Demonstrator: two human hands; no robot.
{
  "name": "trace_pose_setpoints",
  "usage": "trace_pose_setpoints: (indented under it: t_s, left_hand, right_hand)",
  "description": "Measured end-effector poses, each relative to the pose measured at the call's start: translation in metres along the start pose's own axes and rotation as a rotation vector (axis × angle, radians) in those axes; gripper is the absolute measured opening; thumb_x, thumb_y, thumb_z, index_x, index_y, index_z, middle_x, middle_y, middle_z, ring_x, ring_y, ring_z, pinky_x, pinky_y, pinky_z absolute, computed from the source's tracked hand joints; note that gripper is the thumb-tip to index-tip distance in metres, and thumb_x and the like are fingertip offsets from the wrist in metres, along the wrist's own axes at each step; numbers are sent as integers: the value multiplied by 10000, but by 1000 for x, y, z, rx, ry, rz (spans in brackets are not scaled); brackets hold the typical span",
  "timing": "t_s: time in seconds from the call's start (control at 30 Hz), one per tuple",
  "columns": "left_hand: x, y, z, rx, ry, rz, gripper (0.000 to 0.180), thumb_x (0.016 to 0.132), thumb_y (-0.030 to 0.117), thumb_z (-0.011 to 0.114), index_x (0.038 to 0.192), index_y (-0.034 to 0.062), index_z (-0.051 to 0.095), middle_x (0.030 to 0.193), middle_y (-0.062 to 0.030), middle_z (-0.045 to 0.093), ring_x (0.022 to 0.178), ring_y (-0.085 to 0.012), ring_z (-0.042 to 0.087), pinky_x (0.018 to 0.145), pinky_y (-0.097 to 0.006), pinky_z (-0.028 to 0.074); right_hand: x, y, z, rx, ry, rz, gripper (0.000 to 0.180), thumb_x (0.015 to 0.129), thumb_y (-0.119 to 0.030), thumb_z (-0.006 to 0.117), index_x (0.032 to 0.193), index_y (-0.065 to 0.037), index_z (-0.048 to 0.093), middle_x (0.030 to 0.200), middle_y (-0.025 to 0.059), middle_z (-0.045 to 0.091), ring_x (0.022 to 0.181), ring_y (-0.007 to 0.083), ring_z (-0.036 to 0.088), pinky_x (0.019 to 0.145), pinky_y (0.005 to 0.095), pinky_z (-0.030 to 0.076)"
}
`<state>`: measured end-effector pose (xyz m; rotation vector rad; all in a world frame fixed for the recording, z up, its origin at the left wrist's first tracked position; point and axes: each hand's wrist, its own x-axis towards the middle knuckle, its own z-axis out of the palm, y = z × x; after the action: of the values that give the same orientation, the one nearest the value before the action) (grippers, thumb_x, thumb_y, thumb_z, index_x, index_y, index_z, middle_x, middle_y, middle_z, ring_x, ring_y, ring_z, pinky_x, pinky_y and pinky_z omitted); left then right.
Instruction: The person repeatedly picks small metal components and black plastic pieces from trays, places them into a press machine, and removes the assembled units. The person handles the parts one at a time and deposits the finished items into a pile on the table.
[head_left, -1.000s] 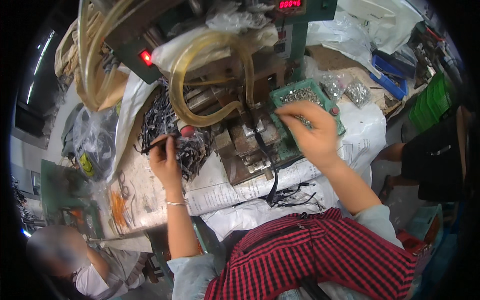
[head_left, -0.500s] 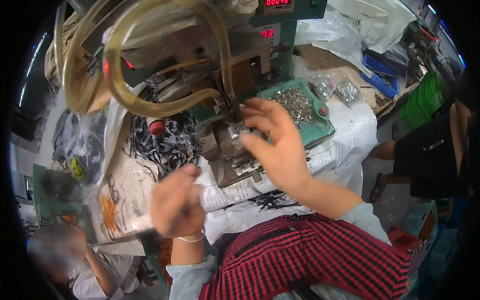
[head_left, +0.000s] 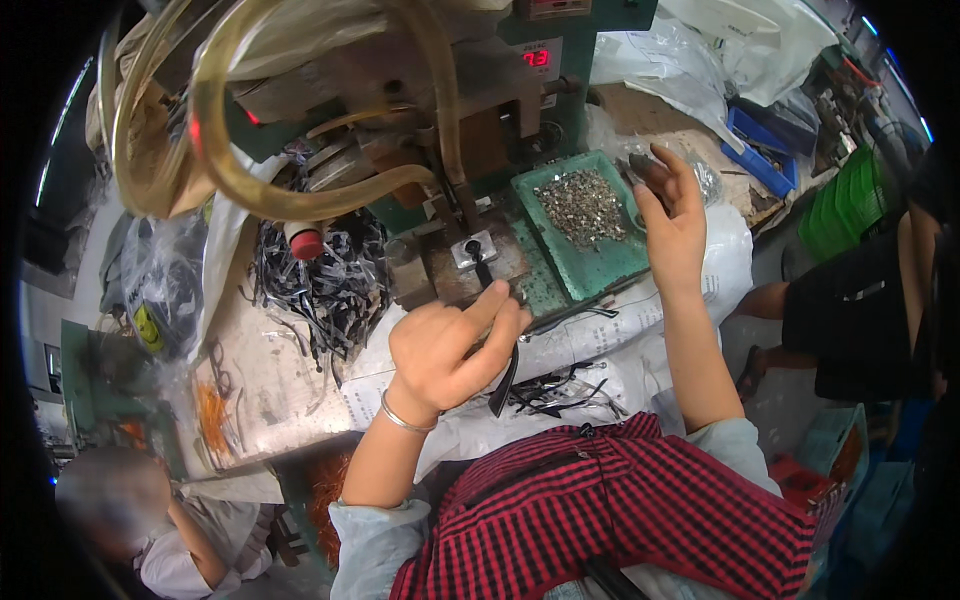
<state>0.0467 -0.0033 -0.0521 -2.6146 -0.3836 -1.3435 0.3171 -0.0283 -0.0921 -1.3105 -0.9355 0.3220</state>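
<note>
My left hand (head_left: 450, 345) is closed around a thin black strap (head_left: 503, 385). The strap's top end sits in the small metal fixture (head_left: 473, 250) on the machine bed, and its lower end hangs below my fingers. My right hand (head_left: 672, 215) hovers with its fingers apart at the right edge of a green tray (head_left: 600, 270), which holds a heap of small metal pieces (head_left: 583, 205). I see nothing in that hand. A tangled pile of black straps (head_left: 325, 290) lies left of the fixture, and a few loose ones (head_left: 560, 395) lie near my lap.
A green machine (head_left: 560, 120) with a red digital display (head_left: 537, 57) and looping yellowish hoses (head_left: 230, 170) fills the top. A red button (head_left: 305, 242) stands by the strap pile. Another person (head_left: 110, 500) sits lower left, and one in black (head_left: 860, 300) on the right. Blue bins (head_left: 765, 150) are behind.
My left hand has come from the strap pile to the fixture with a black strap. My right hand has drawn back from the fixture to the tray's right edge.
</note>
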Motion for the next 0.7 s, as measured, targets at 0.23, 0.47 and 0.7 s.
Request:
trace_pose_setpoints:
  t_s: [0.23, 0.47, 0.7]
  left_hand:
    - [-6, -7, 11, 15, 78, 56, 248, 701, 147, 881, 898, 101, 737, 969, -93, 738, 502, -106, 513, 440, -230, 365]
    - [-10, 1, 6, -19, 28, -72, 288, 704, 105, 873, 953, 96, 729, 964, -105, 763, 606, -171, 631, 496, -274, 468]
    - [-63, 45, -28, -16, 48, -252, 318, 757, 146, 825, 1065, 125, 747, 1198, -95, 727, 525, -131, 464, 487, -275, 398]
  right_hand:
    - [-17, 41, -20, -218, -122, 95, 344, 875, -74, 680, 1213, -17, 647, 1118, 116, 711, 1059, 218, 669, 925, 335, 508]
    - [-39, 26, -9, -792, -301, -73, 142, 788, -83, 736, 912, -21, 704, 939, 139, 687, 912, 307, 668, 830, 399, 516]
    - [-45, 36, -5, -887, -230, -183, 79, 814, -92, 698, 860, -47, 652, 893, 140, 669, 854, 364, 641, 769, 458, 498]
